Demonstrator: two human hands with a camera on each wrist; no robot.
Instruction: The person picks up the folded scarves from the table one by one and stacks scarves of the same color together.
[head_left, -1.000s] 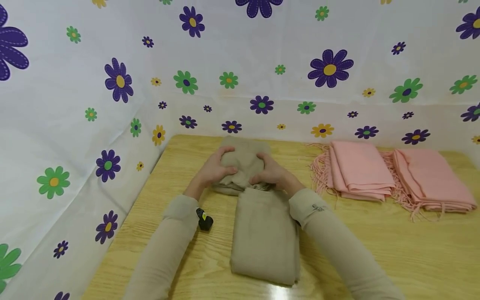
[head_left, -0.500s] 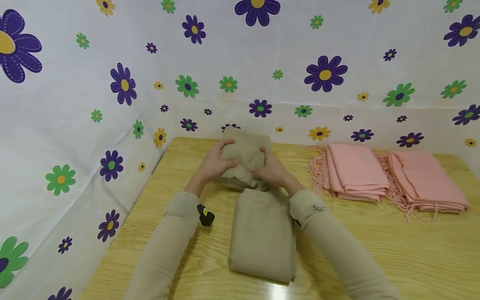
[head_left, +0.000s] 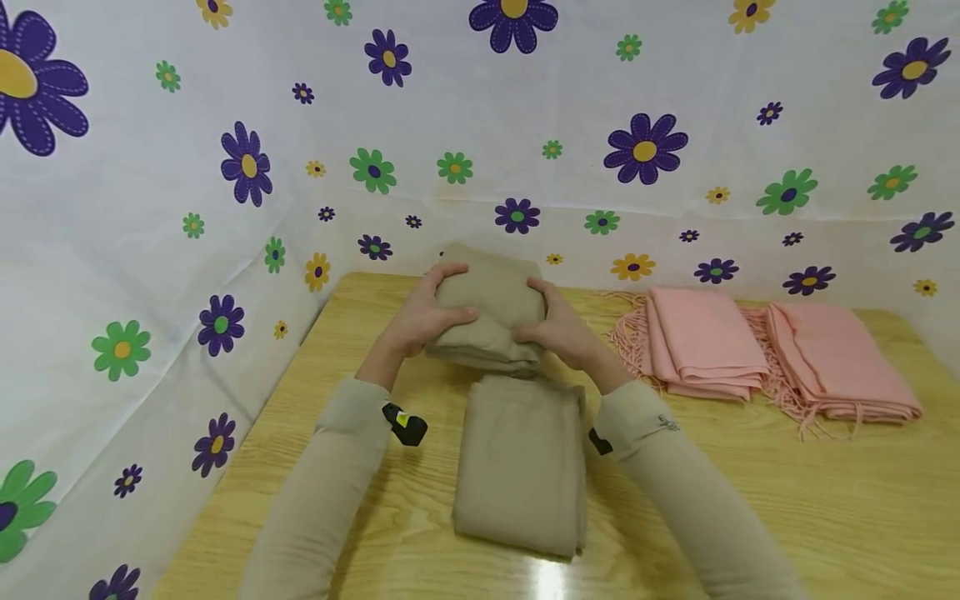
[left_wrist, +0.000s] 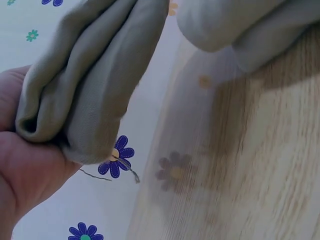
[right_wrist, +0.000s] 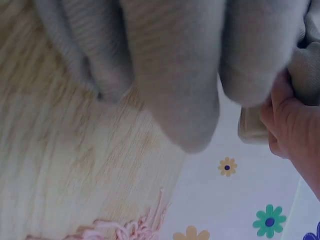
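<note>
Both hands grip a folded beige scarf point(head_left: 491, 296) from its two sides, near the back of the table. My left hand point(head_left: 416, 321) holds its left side, thumb on top; my right hand point(head_left: 566, 333) holds the right side the same way. The scarf is raised, with a shadow under its front edge. In the left wrist view, its folded layers point(left_wrist: 95, 90) sit in the left hand point(left_wrist: 32, 170), a thin tassel hanging below. A second folded beige scarf point(head_left: 521, 467) lies on the table between the forearms. Its rounded folds point(right_wrist: 175, 75) fill the right wrist view's upper part.
Two folded pink scarves point(head_left: 705, 337) point(head_left: 843, 354) with loose fringe lie side by side on the right of the wooden table point(head_left: 750, 500). A white flowered cloth point(head_left: 570, 100) hangs behind and along the left edge. Black wrist cameras point(head_left: 405, 425) sit at the cuffs.
Both hands have raised the held beige scarf off the table, its back edge now higher against the flowered cloth. The nearer beige scarf and the pink scarves stay in place.
</note>
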